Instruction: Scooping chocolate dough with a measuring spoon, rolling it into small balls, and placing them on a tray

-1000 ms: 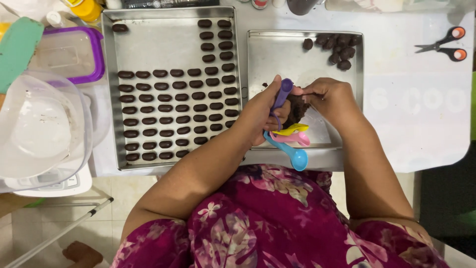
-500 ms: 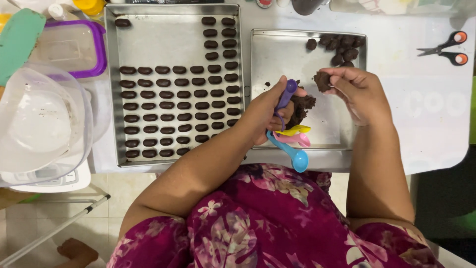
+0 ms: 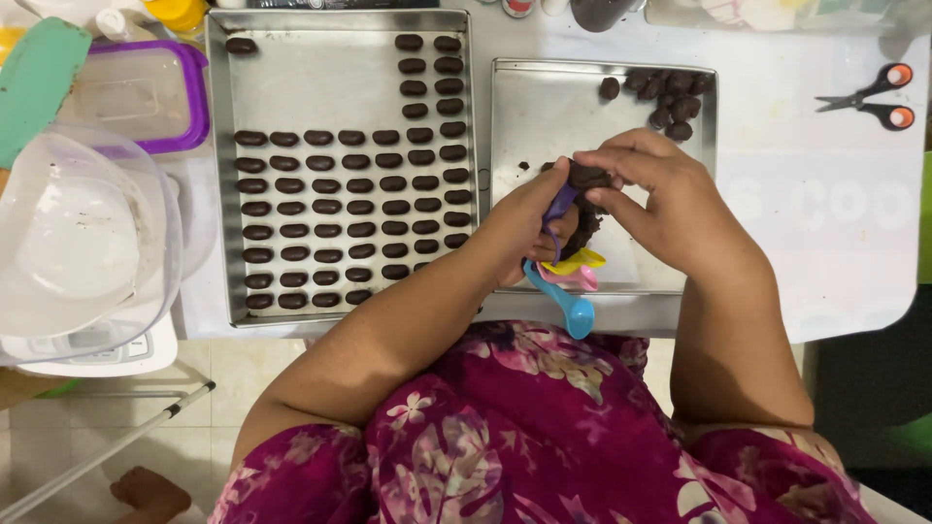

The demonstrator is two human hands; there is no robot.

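My left hand [image 3: 529,223] grips a set of coloured measuring spoons [image 3: 568,277] by the purple one, with blue, pink and yellow spoons dangling below. A lump of dark brown dough [image 3: 585,225] sits against that hand. My right hand [image 3: 660,194] pinches a small piece of dough [image 3: 587,176] at the purple spoon, over the smaller steel tray [image 3: 544,116]. A pile of dough balls [image 3: 665,97] lies in that tray's far right corner. The large steel tray [image 3: 311,87] to the left holds rows of several dark oval dough pieces [image 3: 349,209].
A clear plastic bowl [image 3: 73,233] rests on a white scale [image 3: 92,344] at the left. A purple-rimmed container [image 3: 146,92] and a green spatula [image 3: 39,82] lie behind it. Orange-handled scissors [image 3: 869,97] sit at the far right on the white table.
My right hand, which had lifted away with a piece of dough half a second ago, has come back to the purple spoon in my left hand.
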